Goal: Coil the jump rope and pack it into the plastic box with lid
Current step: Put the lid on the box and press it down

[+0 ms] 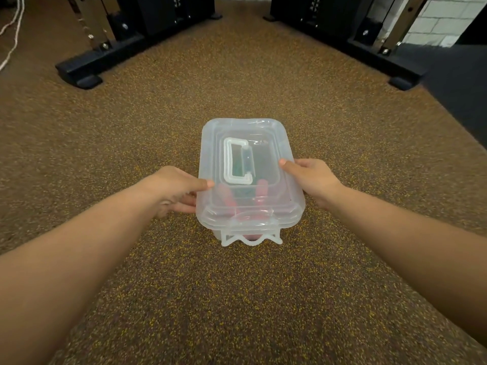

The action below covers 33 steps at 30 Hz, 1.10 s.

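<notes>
Two bare hands, left hand [175, 189] and right hand [312, 180], grasp opposite sides of one translucent rectangular plastic box [249, 214] with its one lid [247, 164] on, two pink jump-rope handles [262, 191] inside, on speckled brown flooring [237, 299].

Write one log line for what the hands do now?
left hand: grips box side | right hand: grips opposite side | lid: on | rope: inside

Lidded plastic box [250, 177] on floor [237, 299], between 2 hands.
</notes>
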Each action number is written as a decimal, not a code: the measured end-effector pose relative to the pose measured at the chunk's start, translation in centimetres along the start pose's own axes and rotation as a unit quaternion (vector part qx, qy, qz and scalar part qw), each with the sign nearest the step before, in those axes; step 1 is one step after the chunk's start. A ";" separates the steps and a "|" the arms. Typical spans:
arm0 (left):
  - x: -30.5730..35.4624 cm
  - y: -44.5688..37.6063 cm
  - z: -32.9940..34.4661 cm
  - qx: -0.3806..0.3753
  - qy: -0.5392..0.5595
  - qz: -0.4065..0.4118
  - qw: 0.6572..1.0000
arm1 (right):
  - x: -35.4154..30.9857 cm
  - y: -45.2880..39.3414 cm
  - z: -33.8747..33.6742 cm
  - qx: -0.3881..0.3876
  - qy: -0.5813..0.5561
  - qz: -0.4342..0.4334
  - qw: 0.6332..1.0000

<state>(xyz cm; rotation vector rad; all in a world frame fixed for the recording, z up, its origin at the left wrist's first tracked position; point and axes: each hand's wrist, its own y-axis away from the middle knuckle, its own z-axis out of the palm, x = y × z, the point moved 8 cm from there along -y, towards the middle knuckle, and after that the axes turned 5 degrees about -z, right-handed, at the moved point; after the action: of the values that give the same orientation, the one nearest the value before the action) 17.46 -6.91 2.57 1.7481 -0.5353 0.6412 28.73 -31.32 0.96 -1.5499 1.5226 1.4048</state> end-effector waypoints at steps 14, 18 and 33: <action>-1.6 -0.1 0.3 -0.065 -0.072 -0.032 0.995 | -0.3 0.4 0.2 -0.051 0.026 -0.010 0.998; -1.2 0.2 0.5 -0.065 -0.059 -0.021 0.996 | 0.1 0.6 0.2 -0.022 0.015 -0.016 1.000; -1.1 3.9 7.4 0.039 -0.625 0.350 0.697 | -1.1 8.6 4.3 -0.166 0.520 -0.420 0.725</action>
<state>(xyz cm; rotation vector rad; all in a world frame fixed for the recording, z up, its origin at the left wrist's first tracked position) 15.21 -15.04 3.14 1.8357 -2.2158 -0.1957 19.61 -28.79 3.05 -3.0022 0.6896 0.1797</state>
